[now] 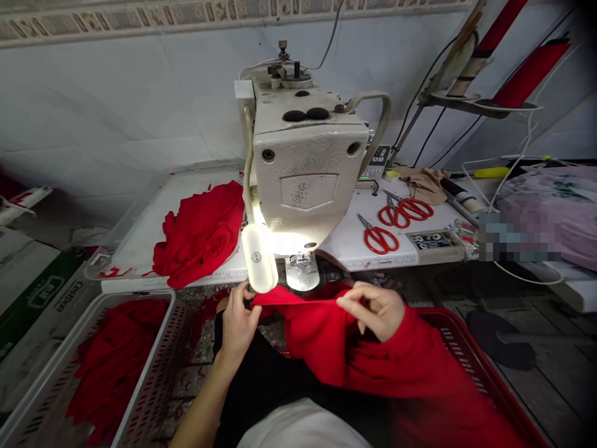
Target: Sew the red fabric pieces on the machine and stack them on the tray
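Note:
A piece of red fabric is stretched between my two hands, just below and in front of a sewing machine. My left hand grips its left end near the machine's oval lamp. With thumb and fingertips, my right hand pinches the right end of the taut upper edge. From there the cloth hangs in folds over my lap, and more red fabric spreads across my right forearm. The needle area under the machine head is partly hidden by its clear guard.
Red cloth lies heaped on the white table's left side. A white basket with red fabric stands at lower left, a red basket at right. Red-handled scissors and a bobbin box sit right of the machine, below thread cones.

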A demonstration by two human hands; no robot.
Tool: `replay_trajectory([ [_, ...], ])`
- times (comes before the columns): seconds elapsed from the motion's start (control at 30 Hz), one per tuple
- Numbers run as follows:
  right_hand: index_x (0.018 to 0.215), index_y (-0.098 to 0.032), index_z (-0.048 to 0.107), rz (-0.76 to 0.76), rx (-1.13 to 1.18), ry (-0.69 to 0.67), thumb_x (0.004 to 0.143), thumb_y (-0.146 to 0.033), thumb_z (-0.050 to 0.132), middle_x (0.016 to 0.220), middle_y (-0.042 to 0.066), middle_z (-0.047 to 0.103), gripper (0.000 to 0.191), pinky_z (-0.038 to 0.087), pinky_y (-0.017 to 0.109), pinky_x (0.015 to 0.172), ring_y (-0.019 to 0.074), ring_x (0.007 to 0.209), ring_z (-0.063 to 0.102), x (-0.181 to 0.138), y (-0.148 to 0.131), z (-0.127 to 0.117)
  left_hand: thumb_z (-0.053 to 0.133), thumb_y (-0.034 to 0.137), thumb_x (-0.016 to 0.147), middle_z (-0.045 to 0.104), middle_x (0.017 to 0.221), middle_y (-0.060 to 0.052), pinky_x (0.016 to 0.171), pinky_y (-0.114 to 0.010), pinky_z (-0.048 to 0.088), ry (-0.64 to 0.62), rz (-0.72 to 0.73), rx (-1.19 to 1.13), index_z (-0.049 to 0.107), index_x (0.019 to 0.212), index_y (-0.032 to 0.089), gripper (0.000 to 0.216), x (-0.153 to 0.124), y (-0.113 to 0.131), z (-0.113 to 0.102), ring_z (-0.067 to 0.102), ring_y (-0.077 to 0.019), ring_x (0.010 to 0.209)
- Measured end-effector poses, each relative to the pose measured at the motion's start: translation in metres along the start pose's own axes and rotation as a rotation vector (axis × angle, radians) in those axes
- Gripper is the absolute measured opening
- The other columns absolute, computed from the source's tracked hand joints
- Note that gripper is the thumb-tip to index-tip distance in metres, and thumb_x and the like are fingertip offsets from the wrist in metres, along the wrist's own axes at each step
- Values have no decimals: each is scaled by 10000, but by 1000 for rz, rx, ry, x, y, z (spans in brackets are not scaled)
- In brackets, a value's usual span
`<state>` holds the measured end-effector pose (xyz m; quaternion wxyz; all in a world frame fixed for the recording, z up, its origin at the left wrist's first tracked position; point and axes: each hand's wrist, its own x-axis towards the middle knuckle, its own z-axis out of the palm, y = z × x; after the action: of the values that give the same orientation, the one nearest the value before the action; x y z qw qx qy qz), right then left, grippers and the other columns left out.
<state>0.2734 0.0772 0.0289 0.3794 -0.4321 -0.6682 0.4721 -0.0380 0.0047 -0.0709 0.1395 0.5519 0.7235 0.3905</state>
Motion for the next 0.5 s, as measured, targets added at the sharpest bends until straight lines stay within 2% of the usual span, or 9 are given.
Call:
replay_trajectory([
  [0.07,821,-181,737,111,-2,88,892,-478,743,650,8,606,305,412,278,404,118,406,526,9,10,-16,644,283,900,703,1021,-72,648,-268,568,-8,-114,-125,636,1230,183,345,2,11,-11,681,-180,727],
  [0.1,834,-179,738,128,-26,123,885,-493,746,659,12,610,319,444,282,422,128,428,545,13,14,-21,648,325,912,719,978,-63,619,-252,555,-74,-160,-203,670,1148,178,279,2,19,-18,666,-162,677],
  [0.13,839,-176,745,116,-62,151,877,-504,749,699,35,634,331,488,290,453,156,499,597,17,16,-22,645,374,927,726,919,-56,575,-236,533,-191,-200,-292,694,1056,167,249,1,28,-24,645,-146,624],
  [0.2,882,-174,777,57,-126,166,859,-518,756,919,119,703,345,562,307,525,246,772,699,19,15,-13,624,470,950,688,735,-31,458,-203,439,-545,-267,-467,694,883,145,339,-3,48,-35,563,-114,497],
  [0.27,1018,-187,802,17,-120,48,864,-516,748,1178,163,693,368,596,304,580,299,1021,690,15,7,8,593,520,973,591,584,6,406,-190,332,-897,-260,-567,656,761,137,442,-5,69,-43,458,-84,423],
  [0.3,1094,-201,797,14,-95,-73,879,-507,740,1231,157,690,378,598,294,605,289,1050,688,12,1,20,584,519,983,547,554,18,413,-190,301,-997,-217,-574,639,723,136,466,-5,79,-46,423,-75,426],
  [0.4,1028,-216,821,-37,-61,-500,901,-483,748,942,70,760,305,541,262,645,187,794,696,1,-14,49,604,469,989,496,578,27,492,-200,296,-993,-54,-503,633,696,128,451,0,99,-51,395,-76,524],
  [0.43,938,-205,830,-61,-80,-559,888,-474,768,812,42,740,281,507,256,625,160,700,662,-2,-16,54,615,453,985,506,602,24,516,-204,304,-955,-23,-477,646,713,125,428,3,103,-51,402,-82,559],
  [0.5,799,-181,821,-82,-107,-526,881,-439,776,669,17,670,275,434,252,562,129,589,580,-3,-14,55,625,427,981,556,656,10,555,-210,334,-900,-3,-451,679,768,122,377,10,103,-50,437,-96,610],
])
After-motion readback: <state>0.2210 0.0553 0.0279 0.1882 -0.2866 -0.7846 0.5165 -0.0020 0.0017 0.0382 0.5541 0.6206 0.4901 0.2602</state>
